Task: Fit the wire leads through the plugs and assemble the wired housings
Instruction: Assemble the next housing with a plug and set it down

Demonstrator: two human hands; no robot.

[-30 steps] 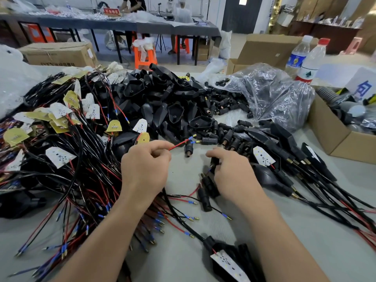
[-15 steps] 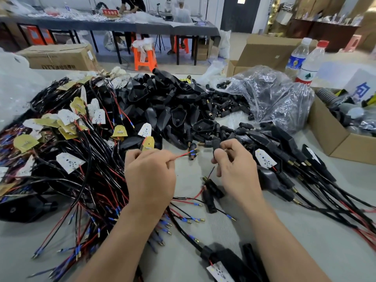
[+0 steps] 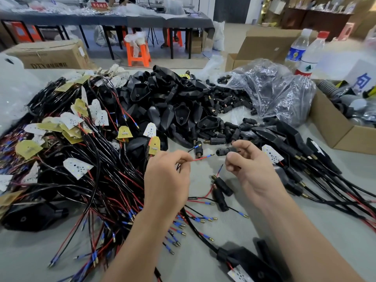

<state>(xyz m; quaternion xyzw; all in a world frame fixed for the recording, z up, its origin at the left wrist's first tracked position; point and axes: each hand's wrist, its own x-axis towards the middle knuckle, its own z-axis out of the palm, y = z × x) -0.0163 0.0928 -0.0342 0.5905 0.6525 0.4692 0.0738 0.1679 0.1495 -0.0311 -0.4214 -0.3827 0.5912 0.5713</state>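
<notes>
My left grip (image 3: 166, 180) pinches the red lead (image 3: 200, 158), right grip (image 3: 252, 171) holds a black plug (image 3: 224, 151), tips just apart.

Bright even light, soft shadows, warped edges.

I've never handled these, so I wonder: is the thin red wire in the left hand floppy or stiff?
Probably fairly springy over a short span: the red wire juts nearly straight out of the left hand without drooping. Longer runs likely flop, as the leads in the wire pile curve loosely.
</notes>
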